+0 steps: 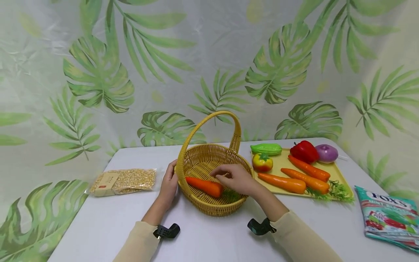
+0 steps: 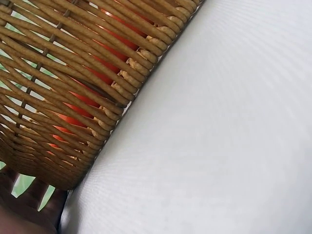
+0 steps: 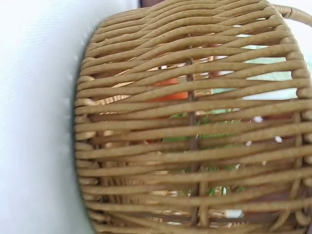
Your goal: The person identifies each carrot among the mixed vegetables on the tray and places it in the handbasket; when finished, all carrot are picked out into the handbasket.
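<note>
By the left hand (image 1: pixel 167 185), a round basket of yellow-brown woven wicker (image 1: pixel 214 210) is held at its left side; the fingers are placed round the outer wall, and their tips are hidden. The right hand (image 1: pixel 238 178) is held over the basket's inside, near the right rim; its fingers are loosely bent, a small gap is left between thumb and forefinger, and nothing is seen gripped. Below it, inside the basket, a tapered bright orange carrot (image 1: pixel 206 186) is laid with its thin end to the left and feathery green leaves (image 1: pixel 231 196) at its thick end. Whether the carrot is touched cannot be told. Its orange colour is also seen through the weave in both wrist views.

To the right of the basket, a flat pale yellow tray (image 1: pixel 276 163) is placed. On it are carried three orange carrots (image 1: pixel 284 183), a red-and-yellow tomato (image 1: pixel 262 162), a ridged light green vegetable (image 1: pixel 266 149), a glossy red pepper (image 1: pixel 305 151) and a round purple vegetable (image 1: pixel 326 153). Farther right, a teal printed bag (image 1: pixel 389 216) is laid; on the left, a clear bag of yellow kernels (image 1: pixel 134 180). All is supported by a white-covered table (image 1: pixel 209 242).
</note>
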Action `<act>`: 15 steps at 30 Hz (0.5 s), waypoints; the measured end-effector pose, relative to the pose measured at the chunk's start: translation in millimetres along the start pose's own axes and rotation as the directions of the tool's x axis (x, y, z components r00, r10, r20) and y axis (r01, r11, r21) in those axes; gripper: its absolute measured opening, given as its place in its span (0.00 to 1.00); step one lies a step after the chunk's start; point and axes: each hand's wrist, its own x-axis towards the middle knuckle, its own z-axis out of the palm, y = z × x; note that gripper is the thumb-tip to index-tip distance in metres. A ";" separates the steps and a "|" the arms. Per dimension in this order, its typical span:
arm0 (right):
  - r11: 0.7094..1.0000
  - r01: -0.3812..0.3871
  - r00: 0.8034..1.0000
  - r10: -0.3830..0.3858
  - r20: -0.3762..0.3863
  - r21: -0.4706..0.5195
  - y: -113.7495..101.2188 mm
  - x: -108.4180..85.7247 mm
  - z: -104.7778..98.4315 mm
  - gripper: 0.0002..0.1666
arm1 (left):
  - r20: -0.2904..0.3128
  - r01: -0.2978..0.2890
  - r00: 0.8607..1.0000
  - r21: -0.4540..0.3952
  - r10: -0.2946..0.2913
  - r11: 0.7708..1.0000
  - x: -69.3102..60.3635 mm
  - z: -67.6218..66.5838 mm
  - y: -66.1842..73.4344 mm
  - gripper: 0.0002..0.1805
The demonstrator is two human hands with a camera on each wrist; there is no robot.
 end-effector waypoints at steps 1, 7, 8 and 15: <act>1.000 -0.004 0.998 0.005 -0.061 0.022 0.0 -1.5 -0.1 0.11 | -0.003 -0.001 1.000 0.000 0.001 1.000 -0.1 0.3 0.1 0.20; 0.988 0.016 0.958 0.029 -0.284 0.155 0.2 -10.6 -2.0 0.13 | 0.002 -0.008 1.000 0.008 0.008 1.000 -1.8 2.6 0.5 0.20; 0.985 0.018 0.955 0.034 -0.294 0.173 -0.2 -12.2 -2.8 0.13 | 0.006 -0.008 1.000 0.008 0.008 1.000 -1.8 2.6 0.4 0.21; 0.977 0.018 0.948 0.051 -0.314 0.214 0.0 -21.2 -18.7 0.11 | 0.006 -0.010 1.000 0.011 0.010 1.000 -1.3 1.3 1.0 0.22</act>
